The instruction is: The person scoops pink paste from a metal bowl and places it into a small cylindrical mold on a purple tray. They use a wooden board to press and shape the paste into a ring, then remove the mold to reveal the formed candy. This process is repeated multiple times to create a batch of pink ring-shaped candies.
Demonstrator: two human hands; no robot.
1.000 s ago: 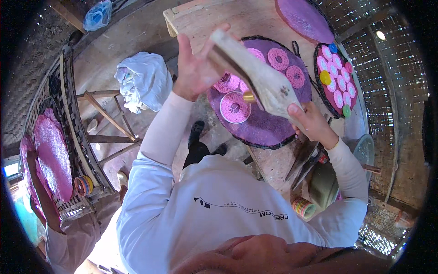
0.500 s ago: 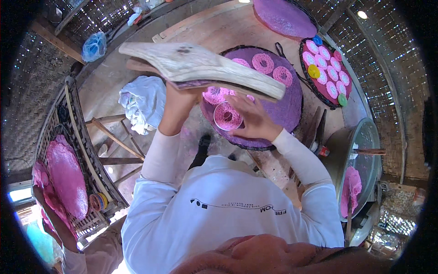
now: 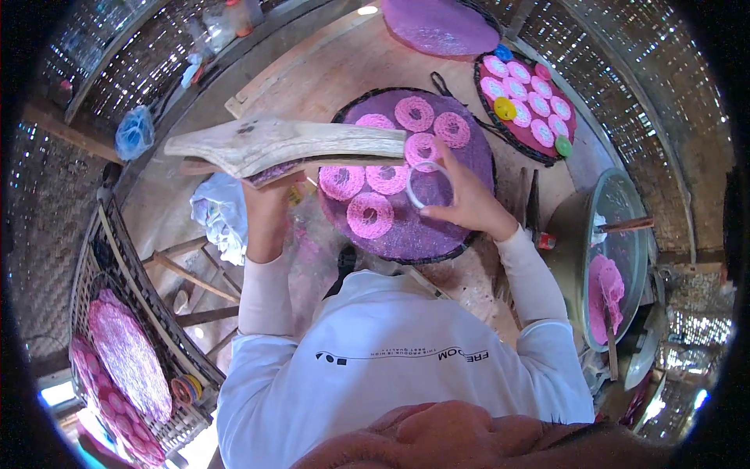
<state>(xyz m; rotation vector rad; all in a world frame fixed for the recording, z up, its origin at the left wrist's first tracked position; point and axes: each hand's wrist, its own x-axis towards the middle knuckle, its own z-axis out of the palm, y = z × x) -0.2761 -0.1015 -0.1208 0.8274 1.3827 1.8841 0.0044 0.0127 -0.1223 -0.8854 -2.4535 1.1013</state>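
Observation:
My left hand (image 3: pixel 269 215) is closed on a pale wooden tool (image 3: pixel 293 142) with a long, irregular body and darker lower piece, held horizontally over a round purple mat (image 3: pixel 461 203) with a black woven rim. My right hand (image 3: pixel 473 202) grips a white ring (image 3: pixel 414 195) between thumb and fingers at the mat's right side, just below a pink lacy disc (image 3: pixel 422 145). Whether the ring touches the mat cannot be told. Several more pink discs (image 3: pixel 369 215) with holed centres lie on the mat, some partly hidden by the wooden tool.
Behind are a pink round sheet (image 3: pixel 437 23) and a smaller tray of pink-white discs (image 3: pixel 539 105). A large metal basin (image 3: pixel 578 203) with pink mass (image 3: pixel 605 289) stands right. Left are a white cloth bundle (image 3: pixel 223 203) and a woven rack with pink sheets (image 3: pixel 129 348).
The wooden tool has passed from my right hand to my left and turned horizontal. My right hand now holds the white ring, which has moved right off the lower pink disc.

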